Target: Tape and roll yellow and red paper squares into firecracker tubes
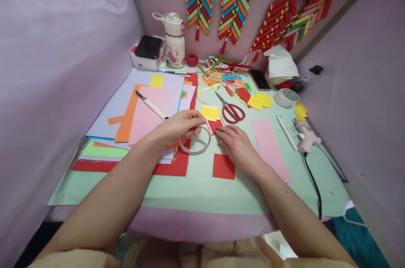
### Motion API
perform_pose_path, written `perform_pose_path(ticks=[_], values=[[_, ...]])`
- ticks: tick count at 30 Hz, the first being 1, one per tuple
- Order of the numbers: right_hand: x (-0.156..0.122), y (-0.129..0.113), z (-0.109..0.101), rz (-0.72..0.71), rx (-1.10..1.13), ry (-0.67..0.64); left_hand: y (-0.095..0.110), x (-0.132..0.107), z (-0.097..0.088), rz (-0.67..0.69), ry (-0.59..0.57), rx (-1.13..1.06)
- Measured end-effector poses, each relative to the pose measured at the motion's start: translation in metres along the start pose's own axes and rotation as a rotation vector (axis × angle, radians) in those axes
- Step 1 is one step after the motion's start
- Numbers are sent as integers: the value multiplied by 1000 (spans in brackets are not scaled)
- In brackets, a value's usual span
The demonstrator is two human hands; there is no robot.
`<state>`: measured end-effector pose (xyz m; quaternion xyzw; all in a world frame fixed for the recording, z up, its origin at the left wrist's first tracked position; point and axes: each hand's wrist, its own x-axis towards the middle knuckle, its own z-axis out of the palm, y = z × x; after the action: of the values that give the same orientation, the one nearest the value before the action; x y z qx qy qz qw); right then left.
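My left hand (182, 126) grips a thin roll of double-sided tape (196, 141), a pale ring held over the green mat (196, 183). A white strip of tape runs from the roll onto a small red paper piece (215, 125). My right hand (236, 144) lies on the mat with its fingertips pressing the edge of that red piece. A yellow paper square (210, 112) lies just behind it. A second red square (223, 166) rests in front of my right hand.
Stacked coloured sheets (142, 112) with a craft knife (152, 105) lie left. Red scissors (230, 109), paper scraps (221, 78), a phone (259, 80), a tape roll (286, 97), a pink strip (270, 147) and a corded glue gun (305, 137) lie right. A bottle (174, 42) stands behind.
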<state>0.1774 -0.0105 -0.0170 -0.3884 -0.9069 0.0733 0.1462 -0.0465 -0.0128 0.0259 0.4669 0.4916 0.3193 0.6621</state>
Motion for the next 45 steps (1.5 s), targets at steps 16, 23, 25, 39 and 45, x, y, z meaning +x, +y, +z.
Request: perform_pose_path(ticks=[16,23,25,39,45], values=[[-32,-4,-22,-61,82,-222,0,-1,5,-39,-24,48],[-10,-12,-31,222,415,-44,-2,0,16,-54,-99,127],[-4,-17,-28,318,582,-16,-2,-1,20,-48,-111,155],[-2,-27,-24,612,1030,-122,-3,-2,30,-48,-135,277],[-1,-29,-18,622,1070,-87,-4,-4,31,-32,-132,312]])
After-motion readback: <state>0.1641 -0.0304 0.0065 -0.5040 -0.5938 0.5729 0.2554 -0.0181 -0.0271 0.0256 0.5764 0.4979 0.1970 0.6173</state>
